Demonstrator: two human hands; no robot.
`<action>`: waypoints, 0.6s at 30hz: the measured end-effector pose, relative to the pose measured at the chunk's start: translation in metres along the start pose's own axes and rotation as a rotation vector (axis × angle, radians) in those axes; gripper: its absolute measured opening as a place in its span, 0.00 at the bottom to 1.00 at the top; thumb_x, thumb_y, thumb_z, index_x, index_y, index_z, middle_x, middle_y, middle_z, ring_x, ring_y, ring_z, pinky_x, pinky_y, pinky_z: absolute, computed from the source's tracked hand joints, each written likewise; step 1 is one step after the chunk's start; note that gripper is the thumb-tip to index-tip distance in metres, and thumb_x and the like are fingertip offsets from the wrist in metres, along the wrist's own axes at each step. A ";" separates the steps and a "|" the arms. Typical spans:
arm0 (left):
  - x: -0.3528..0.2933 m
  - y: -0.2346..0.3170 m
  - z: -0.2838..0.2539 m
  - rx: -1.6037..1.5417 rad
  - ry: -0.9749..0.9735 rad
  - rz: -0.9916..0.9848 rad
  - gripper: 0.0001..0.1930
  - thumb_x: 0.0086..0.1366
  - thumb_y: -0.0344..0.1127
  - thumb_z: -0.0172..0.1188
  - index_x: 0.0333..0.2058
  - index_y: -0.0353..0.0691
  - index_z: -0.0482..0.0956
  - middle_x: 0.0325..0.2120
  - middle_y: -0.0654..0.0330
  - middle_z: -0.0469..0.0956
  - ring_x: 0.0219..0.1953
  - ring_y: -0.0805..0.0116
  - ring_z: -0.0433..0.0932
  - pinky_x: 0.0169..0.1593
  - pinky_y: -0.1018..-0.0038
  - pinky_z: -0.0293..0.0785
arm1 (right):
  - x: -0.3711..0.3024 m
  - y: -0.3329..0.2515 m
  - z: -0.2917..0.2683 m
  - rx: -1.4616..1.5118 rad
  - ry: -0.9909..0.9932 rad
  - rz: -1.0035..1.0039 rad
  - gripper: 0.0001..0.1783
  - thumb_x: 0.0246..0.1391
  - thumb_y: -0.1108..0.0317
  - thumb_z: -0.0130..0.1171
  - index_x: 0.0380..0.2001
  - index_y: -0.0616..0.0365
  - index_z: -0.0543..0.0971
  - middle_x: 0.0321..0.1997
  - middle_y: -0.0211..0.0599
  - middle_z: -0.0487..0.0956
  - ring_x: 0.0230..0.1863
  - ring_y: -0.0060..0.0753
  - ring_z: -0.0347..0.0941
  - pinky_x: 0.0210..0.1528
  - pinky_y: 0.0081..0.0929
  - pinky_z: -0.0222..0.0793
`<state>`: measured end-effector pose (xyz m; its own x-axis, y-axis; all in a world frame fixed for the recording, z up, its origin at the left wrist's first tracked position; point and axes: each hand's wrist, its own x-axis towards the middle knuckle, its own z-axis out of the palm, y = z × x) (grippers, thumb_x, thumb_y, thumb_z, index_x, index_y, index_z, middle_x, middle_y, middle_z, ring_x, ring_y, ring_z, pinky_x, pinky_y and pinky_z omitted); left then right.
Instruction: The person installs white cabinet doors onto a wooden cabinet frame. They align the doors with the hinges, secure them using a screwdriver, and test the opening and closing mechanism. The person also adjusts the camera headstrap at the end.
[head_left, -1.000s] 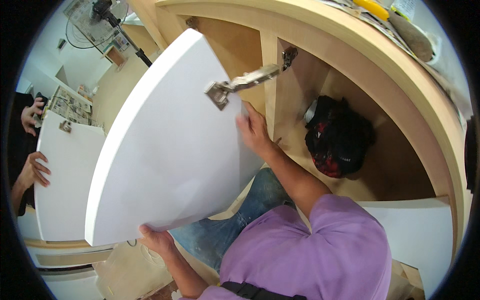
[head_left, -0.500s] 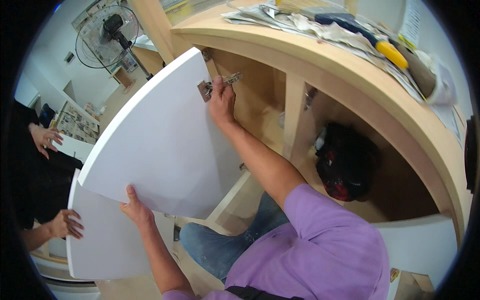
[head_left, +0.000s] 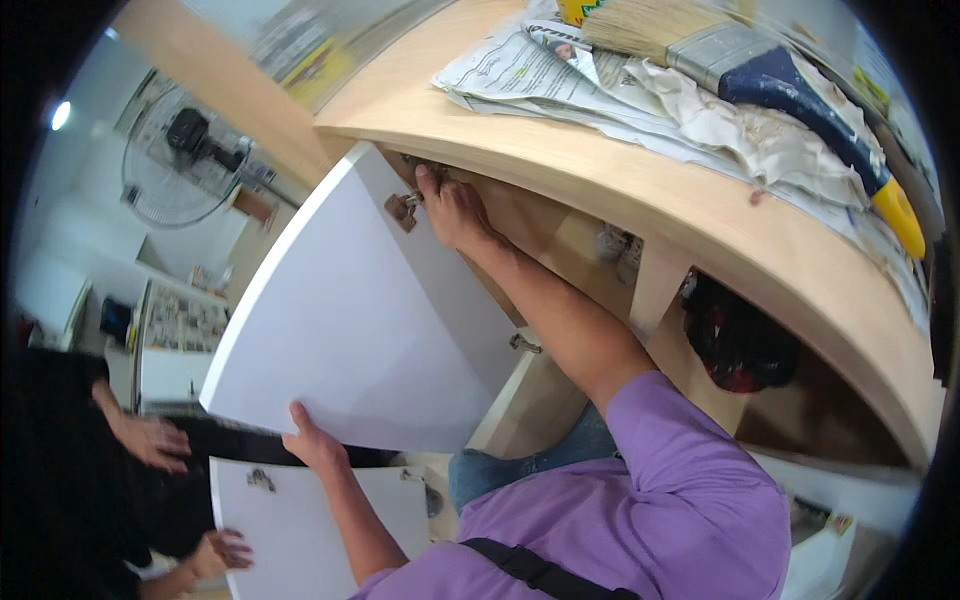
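Head view: the left hand (head_left: 318, 448) grips the white door (head_left: 365, 320) by its lower edge, apparently bearing its weight at the cabinet (head_left: 540, 165) opening. The right hand (head_left: 457, 210) has its fingers closed around the upper hinge (head_left: 402, 211), seemingly to steady that corner.

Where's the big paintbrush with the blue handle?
In the head view it's at the upper right: the paintbrush lies on the papers on top of the curved wooden cabinet.
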<state>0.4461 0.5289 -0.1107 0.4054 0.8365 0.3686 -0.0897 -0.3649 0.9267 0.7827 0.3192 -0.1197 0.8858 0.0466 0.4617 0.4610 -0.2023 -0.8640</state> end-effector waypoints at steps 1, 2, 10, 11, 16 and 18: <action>0.003 -0.004 -0.003 -0.128 -0.083 0.003 0.27 0.67 0.45 0.60 0.53 0.25 0.68 0.49 0.50 0.75 0.47 0.62 0.76 0.52 0.67 0.74 | -0.003 0.005 0.003 0.030 -0.024 0.035 0.39 0.66 0.39 0.34 0.16 0.61 0.74 0.18 0.48 0.75 0.25 0.49 0.73 0.33 0.42 0.68; 0.005 -0.008 0.000 -0.182 -0.120 -0.010 0.27 0.66 0.44 0.60 0.53 0.26 0.68 0.48 0.50 0.75 0.47 0.61 0.76 0.52 0.67 0.74 | -0.002 0.001 0.007 0.171 -0.044 0.155 0.36 0.66 0.39 0.37 0.16 0.59 0.73 0.16 0.40 0.72 0.21 0.42 0.71 0.28 0.37 0.67; 0.022 -0.056 0.015 -0.283 -0.100 -0.111 0.24 0.65 0.41 0.62 0.51 0.27 0.69 0.47 0.50 0.75 0.46 0.62 0.76 0.52 0.67 0.74 | -0.008 -0.017 0.000 0.763 -0.076 0.476 0.26 0.65 0.44 0.47 0.25 0.56 0.68 0.19 0.26 0.62 0.14 0.22 0.59 0.14 0.23 0.55; 0.023 -0.060 0.015 -0.297 -0.106 -0.117 0.25 0.65 0.41 0.62 0.51 0.26 0.69 0.47 0.50 0.75 0.46 0.62 0.76 0.52 0.67 0.74 | -0.007 -0.016 0.002 0.754 -0.088 0.468 0.26 0.65 0.44 0.46 0.25 0.57 0.68 0.19 0.27 0.62 0.14 0.22 0.59 0.14 0.23 0.55; 0.029 -0.077 0.016 -0.367 -0.150 -0.051 0.26 0.64 0.44 0.64 0.50 0.25 0.70 0.46 0.51 0.76 0.45 0.63 0.76 0.52 0.67 0.73 | -0.001 -0.018 0.010 0.645 -0.080 0.471 0.26 0.67 0.44 0.43 0.25 0.56 0.66 0.19 0.27 0.61 0.14 0.22 0.58 0.14 0.23 0.54; 0.034 -0.082 0.013 -0.353 -0.167 -0.027 0.27 0.63 0.45 0.65 0.49 0.26 0.71 0.45 0.52 0.76 0.45 0.63 0.76 0.52 0.67 0.73 | -0.002 -0.022 0.011 0.620 -0.073 0.467 0.27 0.67 0.44 0.43 0.25 0.56 0.66 0.19 0.27 0.61 0.14 0.21 0.57 0.14 0.22 0.54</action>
<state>0.4793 0.5819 -0.1752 0.5521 0.7550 0.3538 -0.3728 -0.1560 0.9147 0.7718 0.3342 -0.1042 0.9868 0.1598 0.0270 -0.0339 0.3664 -0.9298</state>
